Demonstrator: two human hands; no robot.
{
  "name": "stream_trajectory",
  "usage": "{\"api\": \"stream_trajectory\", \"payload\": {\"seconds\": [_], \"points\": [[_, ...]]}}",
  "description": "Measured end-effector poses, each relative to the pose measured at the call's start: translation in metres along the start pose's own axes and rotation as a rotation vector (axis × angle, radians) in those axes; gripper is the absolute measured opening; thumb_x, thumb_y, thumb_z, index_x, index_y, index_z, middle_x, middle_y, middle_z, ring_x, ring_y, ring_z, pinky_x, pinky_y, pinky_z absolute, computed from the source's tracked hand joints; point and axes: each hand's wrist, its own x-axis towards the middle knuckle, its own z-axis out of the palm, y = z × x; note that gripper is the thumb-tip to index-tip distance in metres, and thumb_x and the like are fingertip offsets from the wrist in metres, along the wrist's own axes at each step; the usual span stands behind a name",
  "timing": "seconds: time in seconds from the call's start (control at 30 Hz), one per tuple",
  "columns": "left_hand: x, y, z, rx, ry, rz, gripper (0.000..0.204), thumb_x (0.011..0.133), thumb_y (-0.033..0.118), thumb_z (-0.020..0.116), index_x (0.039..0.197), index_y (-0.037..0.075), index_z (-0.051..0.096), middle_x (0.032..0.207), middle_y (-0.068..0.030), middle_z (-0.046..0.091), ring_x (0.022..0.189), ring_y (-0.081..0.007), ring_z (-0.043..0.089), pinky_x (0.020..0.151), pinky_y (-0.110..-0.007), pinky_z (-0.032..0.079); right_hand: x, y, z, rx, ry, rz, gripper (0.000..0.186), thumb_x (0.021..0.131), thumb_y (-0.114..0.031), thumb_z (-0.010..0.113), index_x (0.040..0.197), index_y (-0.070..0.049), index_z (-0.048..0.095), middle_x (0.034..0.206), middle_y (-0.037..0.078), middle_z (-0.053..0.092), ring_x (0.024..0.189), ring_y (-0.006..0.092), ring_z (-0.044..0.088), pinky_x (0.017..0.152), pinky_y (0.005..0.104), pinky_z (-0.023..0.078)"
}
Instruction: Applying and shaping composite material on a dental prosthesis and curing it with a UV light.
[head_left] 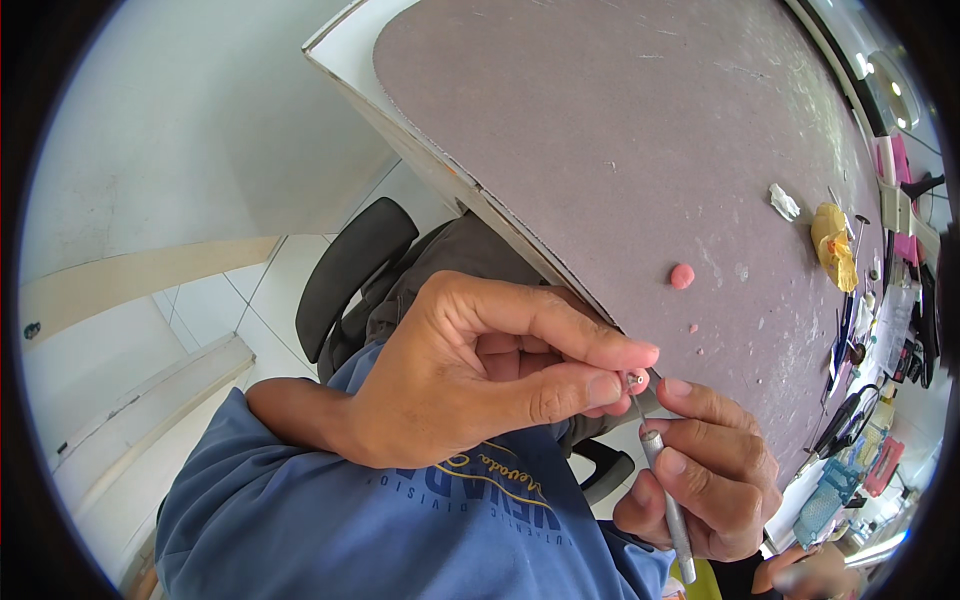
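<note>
Fingers of the left hand [470,370] are pinched shut on a small pink bead [637,379], held just in front of the near edge of the purple-grey table [620,130]. A thin metal tool [662,478] is gripped in the closed right hand [705,478]; its long axis runs from lower right up to the left, tip pointing at the bead. The tip is too small to be made out, and the lower shaft is partly hidden by fingers. A pink ball [682,275] lies on the table, well apart.

bright, even daylight — soft shadows, sharp centre, strong fisheye bending and black vignette at the rim.
</note>
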Motion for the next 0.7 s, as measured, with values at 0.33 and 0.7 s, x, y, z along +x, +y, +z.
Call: {"api": "stream_trajectory", "payload": {"seconds": [0.33,0.7], "points": [[-0.001,0.001,0.0,-0.004,0.005,-0.009,0.015,0.086,-0.005,0.063,0.1,-0.005,0.066,0.096,-0.0215,0.067,0.087,-0.0223,0.069,0.078,-0.032,0.058,-0.006,0.001,0.005,0.043,0.077,0.02,0.017,0.085,-0.011,0.067,0.094,0.0,0.058,0.076,0.013,0.061,0.08,0.0284,0.068,0.079,0.0405,0.058],[-0.001,0.0,0.0,0.003,-0.002,0.017,0.015,0.085,-0.006,0.064,0.1,-0.005,0.067,0.097,-0.0212,0.067,0.087,-0.022,0.068,0.078,-0.032,0.057,-0.001,0.003,-0.002,0.019,-0.032,-0.009,0.018,0.083,-0.009,0.065,0.097,0.001,0.057,0.075,0.013,0.062,0.081,0.0286,0.068,0.078,0.0405,0.058]]}}
